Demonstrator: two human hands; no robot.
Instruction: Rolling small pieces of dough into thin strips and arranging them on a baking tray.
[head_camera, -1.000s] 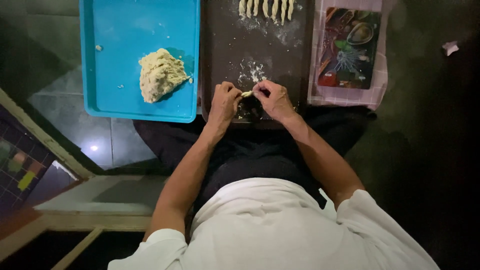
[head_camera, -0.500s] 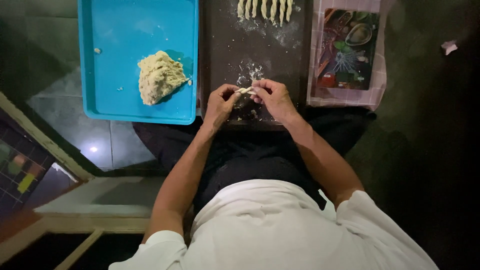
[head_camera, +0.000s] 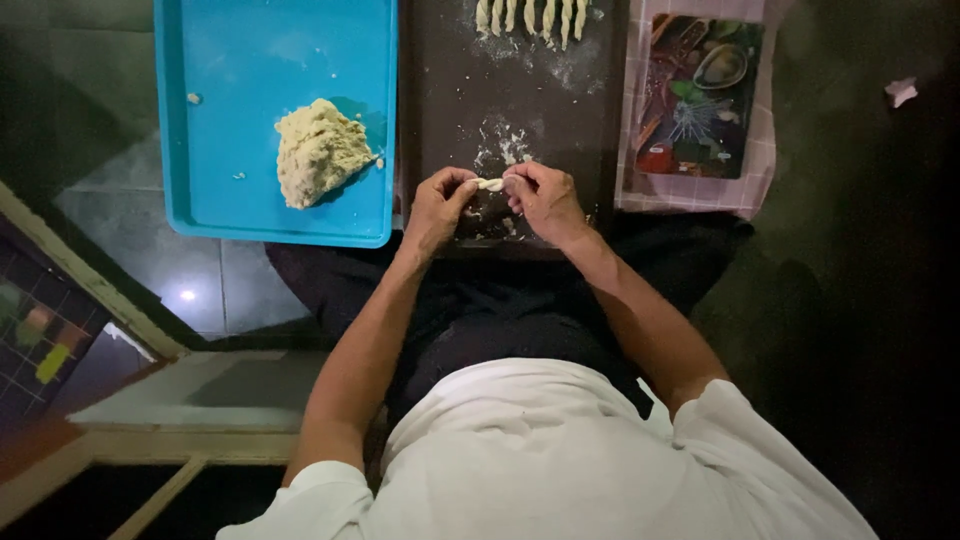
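Both my hands meet over the near edge of the dark brown flour-dusted board (head_camera: 520, 100) at the middle of the frame: my left hand (head_camera: 437, 210) is curled, thumb and forefinger pinched on the left end of a small pale strip of dough (head_camera: 491, 184), and my right hand (head_camera: 545, 200) is curled the same way, pinching its right end, so the strip spans the small gap between my fingertips, lifted just above the board. Going from the left of the frame, the bright blue rectangular plastic tray (head_camera: 220, 150) still carries a sizeable lump of crumbly beige dough (head_camera: 318, 150), so I judge much is left to shape. At the top centre, a short row of finished twisted dough sticks (head_camera: 530, 18) lies on the board's far edge. At the upper right sits a colourful printed packet (head_camera: 700, 95) on a checked cloth.
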